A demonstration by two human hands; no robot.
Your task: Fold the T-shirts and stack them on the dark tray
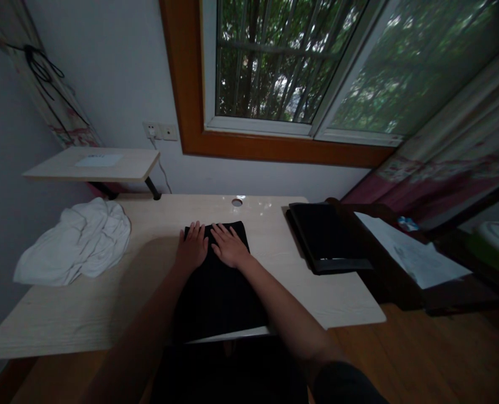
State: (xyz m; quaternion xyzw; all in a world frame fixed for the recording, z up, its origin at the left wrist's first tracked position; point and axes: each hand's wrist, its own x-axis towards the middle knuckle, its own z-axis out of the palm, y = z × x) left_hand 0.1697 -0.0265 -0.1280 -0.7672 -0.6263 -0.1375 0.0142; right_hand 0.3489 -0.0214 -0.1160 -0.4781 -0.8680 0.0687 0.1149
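A black, flat piece that looks like folded cloth [222, 303] lies on the pale wooden desk [148, 320], reaching to its front edge. My left hand [193, 247] rests flat on its far left part, fingers stretched out. Beside it, my right hand [229, 245] presses flat on the far middle part, fingers spread a little. Neither hand grips anything. To the right on the desk lies a black flat stack [327, 235]; in the dim light I cannot tell exactly what it is. A crumpled white cloth [79, 241] lies at the left.
A small raised shelf [127, 168] with a white sheet on it stands at the back left. The desk has a round cable hole [236, 202] near the wall. On the right, a dark piece of furniture holds white paper [409, 252]. A window [291, 62] is ahead.
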